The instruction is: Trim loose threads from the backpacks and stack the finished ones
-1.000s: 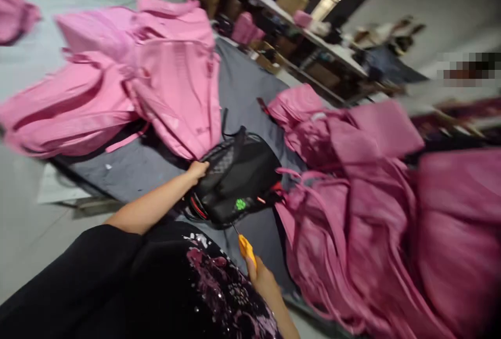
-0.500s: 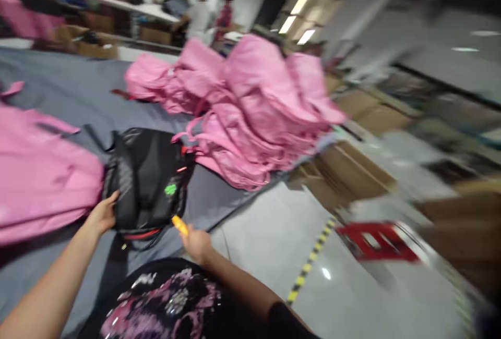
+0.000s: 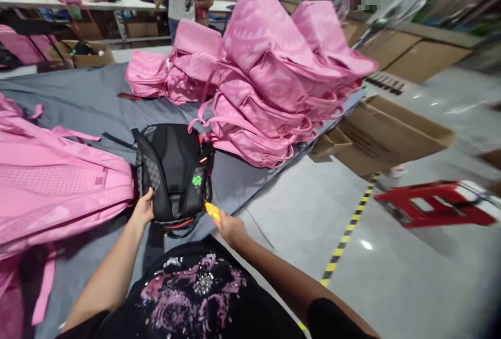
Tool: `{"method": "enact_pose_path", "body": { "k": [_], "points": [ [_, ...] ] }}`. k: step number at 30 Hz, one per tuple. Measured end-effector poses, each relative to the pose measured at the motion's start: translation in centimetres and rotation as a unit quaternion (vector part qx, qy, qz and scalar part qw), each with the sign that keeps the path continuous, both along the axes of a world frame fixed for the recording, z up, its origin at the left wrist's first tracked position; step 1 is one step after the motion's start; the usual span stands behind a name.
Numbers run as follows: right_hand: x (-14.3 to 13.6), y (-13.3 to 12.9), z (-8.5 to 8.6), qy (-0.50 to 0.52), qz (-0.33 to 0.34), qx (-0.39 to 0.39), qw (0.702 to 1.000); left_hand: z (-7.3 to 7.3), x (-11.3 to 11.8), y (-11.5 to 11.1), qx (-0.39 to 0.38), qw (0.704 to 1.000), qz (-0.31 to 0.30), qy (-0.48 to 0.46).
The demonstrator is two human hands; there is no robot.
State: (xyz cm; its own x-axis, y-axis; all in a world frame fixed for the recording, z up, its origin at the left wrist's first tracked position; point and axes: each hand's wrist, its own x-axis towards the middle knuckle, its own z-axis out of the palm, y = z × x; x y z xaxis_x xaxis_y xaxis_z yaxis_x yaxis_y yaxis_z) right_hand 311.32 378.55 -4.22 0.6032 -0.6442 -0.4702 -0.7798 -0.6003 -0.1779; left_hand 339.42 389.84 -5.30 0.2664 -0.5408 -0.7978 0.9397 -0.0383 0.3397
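A black backpack (image 3: pixel 178 156) lies on the grey-covered table, straps and padded back upward, with a green clover-shaped mark on one strap. My left hand (image 3: pixel 144 208) grips its near left edge, thumb on top and the other fingers mostly hidden. At the bag's near right corner, my right hand (image 3: pixel 233 229) is closed around small yellow-handled snips (image 3: pixel 213 211). Their thin tip points at the bag's edge; whether it touches I cannot tell. A large pink backpack (image 3: pixel 70 182) lies immediately left of the black one.
Pink backpacks (image 3: pixel 270 78) are piled beyond the black bag on the grey cloth (image 3: pixel 94 88). Right of the table stand an open cardboard box (image 3: pixel 391 135) and a red trolley-like frame (image 3: pixel 434 203) near yellow-black floor tape (image 3: pixel 348 229). Two people stand at a far white table.
The camera view has turned left and steadied, so everything sits further right. Both hands stay at the black backpack, the left on its edge and the right holding the snips.
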Motion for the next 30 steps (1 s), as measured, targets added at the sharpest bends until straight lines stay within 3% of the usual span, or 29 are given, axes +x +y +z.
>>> {"method": "enact_pose_path", "body": {
  "k": [6, 11, 16, 19, 24, 30],
  "points": [
    [2.0, -0.4, -3.5, -0.020, -0.005, -0.061, 0.998, 0.6, 0.2, 0.2, -0.010, 0.999, -0.015, 0.035],
    [1.4, 0.2, -4.9, -0.086, -0.054, -0.036, 0.994, -0.1, -0.1, 0.7, 0.021, 0.997, 0.060, -0.037],
    [1.3, -0.6, -4.6, -0.097, -0.037, -0.029, 0.994, -1.7, 0.5, 0.4, 0.041, 0.994, 0.062, -0.085],
    [0.9, -1.0, -3.9, -0.100, -0.043, -0.035, 0.993, -1.8, 0.3, 0.4, 0.043, 0.993, 0.057, -0.097],
    [-0.4, 0.1, -3.4, -0.101, -0.075, -0.026, 0.992, -1.8, 0.3, 1.4, 0.029, 0.990, 0.107, -0.087],
    [-2.0, 1.2, -2.6, -0.123, -0.094, 0.007, 0.988, -2.8, 1.0, 1.8, 0.060, 0.990, 0.073, -0.106]
  ]
}}
